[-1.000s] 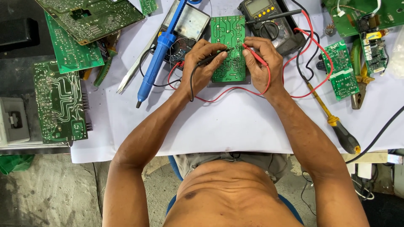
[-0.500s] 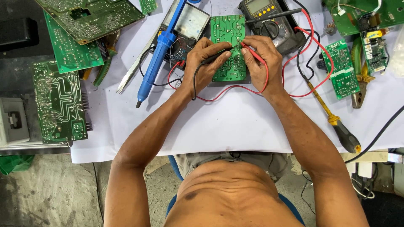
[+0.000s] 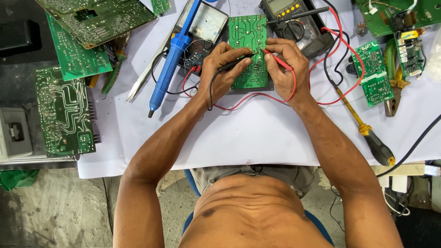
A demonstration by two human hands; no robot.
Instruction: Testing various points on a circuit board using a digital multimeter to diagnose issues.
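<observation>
White paper [image 3: 257, 138] covers the bench, strewn with green boards and tools. At upper centre of the frame lies a small green circuit board [image 3: 248, 48], solder side up, flat and stiff. It looks light, thin and easily scratched, best gripped by its bare edges. The left hand [image 3: 219, 73] pinches a black probe [image 3: 236, 63] between thumb and fingers; the right hand [image 3: 285, 69] is clamped likewise on a red probe [image 3: 275, 59]. Both tips meet the board's copper traces. Soft red and black leads trail to a digital multimeter [image 3: 294, 20] above. A blue plastic desoldering pump [image 3: 172, 57] lies to the left.
</observation>
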